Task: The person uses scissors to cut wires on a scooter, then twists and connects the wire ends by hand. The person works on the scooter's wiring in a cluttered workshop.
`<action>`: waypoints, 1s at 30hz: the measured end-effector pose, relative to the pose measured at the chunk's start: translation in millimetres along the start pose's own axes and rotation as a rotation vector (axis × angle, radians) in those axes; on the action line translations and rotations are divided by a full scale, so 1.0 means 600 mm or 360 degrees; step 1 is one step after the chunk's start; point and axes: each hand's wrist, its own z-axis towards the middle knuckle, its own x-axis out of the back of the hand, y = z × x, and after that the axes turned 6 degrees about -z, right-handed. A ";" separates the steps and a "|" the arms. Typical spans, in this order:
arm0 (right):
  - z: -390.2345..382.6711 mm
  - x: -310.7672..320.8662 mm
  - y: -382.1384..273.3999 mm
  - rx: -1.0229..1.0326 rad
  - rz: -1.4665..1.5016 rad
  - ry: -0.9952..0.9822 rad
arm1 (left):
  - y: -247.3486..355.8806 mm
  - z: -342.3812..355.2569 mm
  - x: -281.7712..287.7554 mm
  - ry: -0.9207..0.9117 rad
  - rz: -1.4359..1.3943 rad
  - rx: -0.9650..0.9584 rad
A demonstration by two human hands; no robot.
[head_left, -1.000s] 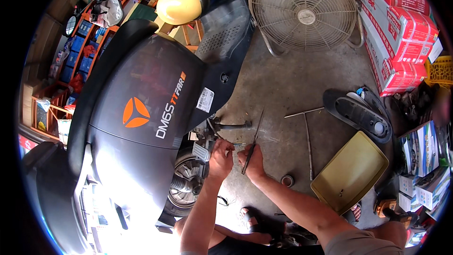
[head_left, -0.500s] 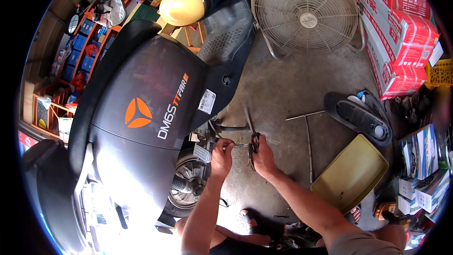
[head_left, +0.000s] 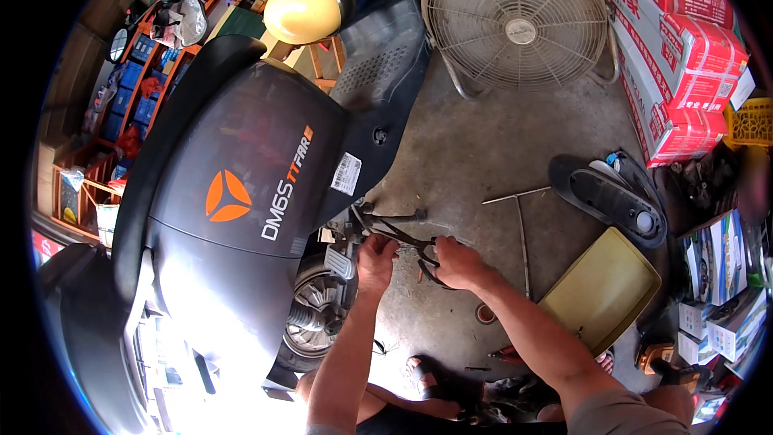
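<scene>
One hand, my left point(head_left: 375, 263), has its fingers pinched together on what looks like thin wire point(head_left: 408, 247), which sits between my hands, above the floor point(head_left: 483, 145) and near the scooter point(head_left: 217, 217) and its wheel point(head_left: 319, 296). My right hand point(head_left: 459, 264) has its fingers clamped around the handles of the scissors point(head_left: 407, 237), blades pointing left; I cannot tell whether they touch the wire. I judge the step in hand as bringing scissors to wire; the next move calls for a steady left pinch and blades clear of my fingertips
</scene>
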 end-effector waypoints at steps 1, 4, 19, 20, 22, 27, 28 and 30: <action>0.002 -0.005 0.006 0.0036 -0.0009 0.0057 | 0.002 0.000 -0.003 0.0007 0.0017 -0.0003; 0.001 -0.003 -0.002 0.0032 -0.0024 0.0063 | -0.003 0.003 0.003 0.0055 0.0146 -0.0021; 0.010 -0.008 0.004 0.0115 -0.0045 0.0000 | -0.018 0.012 0.012 0.0127 0.0410 0.0068; 0.010 -0.008 0.006 0.0139 -0.0049 0.0017 | -0.020 0.013 0.012 0.0127 0.0407 0.0046; 0.011 -0.007 0.005 0.0144 -0.0079 0.0005 | -0.024 0.014 0.016 0.0117 0.0425 0.0042; 0.015 -0.009 0.014 0.0122 -0.0109 -0.0054 | -0.008 0.011 0.010 0.0109 0.0345 0.0150; 0.015 -0.009 0.014 0.0125 -0.0105 -0.0054 | -0.007 0.011 0.009 0.0101 0.0299 0.0166; 0.016 -0.012 0.017 0.0140 -0.0082 -0.0040 | -0.002 0.010 0.008 0.0089 0.0212 0.0187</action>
